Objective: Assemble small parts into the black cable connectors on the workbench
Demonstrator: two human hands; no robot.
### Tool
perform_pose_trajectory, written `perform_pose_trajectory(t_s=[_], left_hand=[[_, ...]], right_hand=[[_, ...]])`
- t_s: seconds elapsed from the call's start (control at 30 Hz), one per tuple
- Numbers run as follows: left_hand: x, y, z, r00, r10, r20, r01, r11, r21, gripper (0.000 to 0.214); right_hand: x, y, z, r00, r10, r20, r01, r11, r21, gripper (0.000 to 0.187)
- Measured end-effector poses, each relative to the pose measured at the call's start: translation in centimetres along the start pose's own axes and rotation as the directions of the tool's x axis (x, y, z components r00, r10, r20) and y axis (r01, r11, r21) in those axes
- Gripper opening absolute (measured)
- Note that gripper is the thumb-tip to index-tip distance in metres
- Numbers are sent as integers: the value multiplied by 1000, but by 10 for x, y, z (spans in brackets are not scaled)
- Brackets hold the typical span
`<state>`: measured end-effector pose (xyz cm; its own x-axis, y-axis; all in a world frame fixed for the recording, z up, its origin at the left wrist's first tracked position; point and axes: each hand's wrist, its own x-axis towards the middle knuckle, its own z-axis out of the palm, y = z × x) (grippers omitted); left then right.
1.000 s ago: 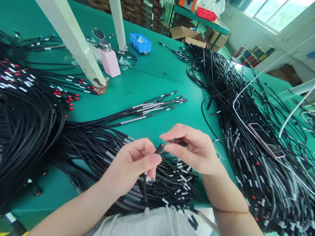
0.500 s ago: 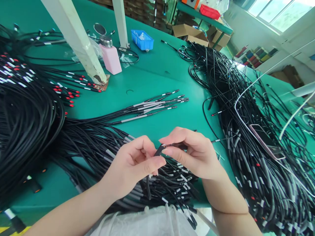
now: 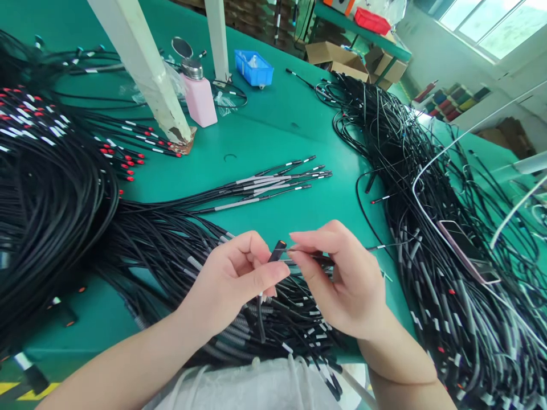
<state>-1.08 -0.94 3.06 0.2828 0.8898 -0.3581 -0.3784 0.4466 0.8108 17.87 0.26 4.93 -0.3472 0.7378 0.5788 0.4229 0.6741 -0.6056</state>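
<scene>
My left hand [image 3: 239, 279] is closed round a black cable connector [image 3: 278, 251] that has an orange end, pointing up and to the right. Part of its cable [image 3: 260, 322] hangs below my fingers. Between the thumb and fingers of my right hand [image 3: 348, 273] is a slim dark tool [image 3: 318, 256]; its kind cannot be made out. The thin tip reaches the side of the connector near the orange end. Beneath both hands lie many black cables [image 3: 171, 245] with grey sleeves and white labels.
A large coil of black cables [image 3: 55, 193] fills the left, and another cable heap [image 3: 427, 228] the right, with a phone [image 3: 468, 250] on it. White posts [image 3: 149, 74], a pink pump bottle [image 3: 200, 102] and a blue bin [image 3: 254, 69] stand on the green table [image 3: 282, 134].
My right hand has drawn slightly back from my left, and more of the connector with its orange end now shows. The view has shifted a little.
</scene>
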Motion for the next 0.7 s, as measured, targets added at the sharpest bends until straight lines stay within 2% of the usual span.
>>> perform_pose_trajectory(t_s=[0.07,0.13,0.17,0.27,0.3,0.43,0.57,0.63,0.7], left_hand=[[0,0,1,1000,-12,-15,12,1000,23,35],[1,0,2,1000,-7,-29,8,999,42,35],[1,1,3,1000,-3,-29,4,999,46,35],[3,2,3,1000,-5,-30,6,998,56,36],[3,3,3,1000,-10,-29,12,998,60,36],[4,4,3,999,-23,-28,24,999,47,37],[5,3,3,999,-33,-19,33,999,23,40],[5,4,3,999,-40,-9,40,999,9,43],[4,4,4,998,-53,16,53,998,-23,48]], right_hand=[[-1,-1,3,999,-3,-51,-2,995,-103,30],[-2,0,4,995,-1,-100,-13,990,-138,29],[-2,0,4,995,-5,-104,-8,992,-129,30],[0,1,3,1000,-30,-9,28,988,-154,25],[1,2,2,999,-47,-28,42,984,-172,22],[3,4,2,995,22,-95,-37,987,-154,22],[3,0,1,999,-1,-39,-1,998,-63,20],[3,1,2,999,-11,-35,7,995,-102,18],[4,5,2,997,27,-76,-37,990,-137,18]])
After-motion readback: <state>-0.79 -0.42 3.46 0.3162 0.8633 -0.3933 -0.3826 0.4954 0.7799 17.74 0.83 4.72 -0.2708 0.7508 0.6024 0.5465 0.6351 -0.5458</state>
